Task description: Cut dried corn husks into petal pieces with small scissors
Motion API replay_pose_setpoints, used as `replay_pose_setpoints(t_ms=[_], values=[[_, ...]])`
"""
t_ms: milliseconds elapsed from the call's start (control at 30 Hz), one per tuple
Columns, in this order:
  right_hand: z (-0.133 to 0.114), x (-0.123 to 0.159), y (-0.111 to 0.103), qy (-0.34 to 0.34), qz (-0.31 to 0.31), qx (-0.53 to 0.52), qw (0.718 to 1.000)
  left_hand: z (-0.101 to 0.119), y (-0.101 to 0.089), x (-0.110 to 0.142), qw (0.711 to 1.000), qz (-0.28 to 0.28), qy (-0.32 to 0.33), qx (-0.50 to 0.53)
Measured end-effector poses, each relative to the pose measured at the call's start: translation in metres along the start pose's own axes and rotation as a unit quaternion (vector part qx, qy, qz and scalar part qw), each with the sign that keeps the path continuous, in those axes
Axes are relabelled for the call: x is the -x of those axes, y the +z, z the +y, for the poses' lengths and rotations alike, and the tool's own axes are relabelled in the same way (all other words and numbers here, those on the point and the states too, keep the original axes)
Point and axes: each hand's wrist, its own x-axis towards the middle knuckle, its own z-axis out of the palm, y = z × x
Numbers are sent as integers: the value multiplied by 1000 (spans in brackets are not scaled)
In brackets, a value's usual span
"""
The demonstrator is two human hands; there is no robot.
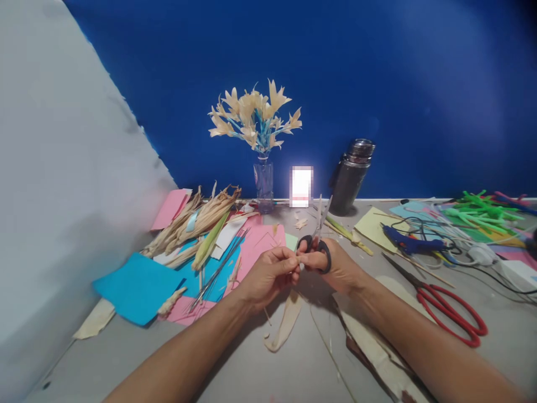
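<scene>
My right hand (pixel 335 266) has its fingers through the handles of a pair of black-handled scissors (pixel 319 221), whose blades point up and away, slightly apart. Its thumb and forefinger meet the fingertips of my left hand (pixel 271 274). My left hand is closed in a pinch; what lies between its fingers is too small and hidden to name. Just below both hands is a curled strip of pale dried husk (pixel 287 324); whether its upper end is held cannot be seen. A longer, wider piece of husk (pixel 386 358) lies under my right forearm.
Red-handled scissors (pixel 455 308) and a blue glue gun (pixel 413 239) with cables lie right. Behind stand a bottle (pixel 263 182) of husk flowers (pixel 251 109) and a dark flask (pixel 352 176). Left are a husk bundle (pixel 201 218), blue paper (pixel 136 288) and thin wires (pixel 220 266).
</scene>
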Motion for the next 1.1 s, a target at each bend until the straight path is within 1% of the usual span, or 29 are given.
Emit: replay_pose_setpoints(t_ms=[200,300,400,467,533,600,700,767,867,967,1033,1100], values=[[-7,3,2,38,-65,-90,993,0,5,5,999,-20,-22,38],[-10,3,-2,21,-49,-105,993,3,5,5,998,-11,-21,52],[-9,2,-5,-8,-21,-65,998,4,3,3,999,7,-11,40],[-6,1,-5,-12,0,-10,1000,2,2,1,1000,15,-3,16],[-3,2,-3,-6,7,22,1000,0,2,1,1000,16,4,-4],[-2,3,0,4,-10,9,1000,-1,3,2,1000,10,0,-7],[-6,5,2,29,-51,-44,997,-3,6,4,1000,-5,-17,14],[-9,6,2,41,-65,-72,994,-2,7,5,999,-13,-22,30],[-9,4,-2,21,-57,-75,995,0,6,5,999,-8,-12,37],[-3,2,-4,-5,-32,-24,999,0,5,4,1000,9,2,14],[-1,2,-3,3,-11,16,1000,0,5,2,1000,17,9,-7],[-2,3,-1,14,-6,29,999,-1,5,2,1000,19,12,-22]])
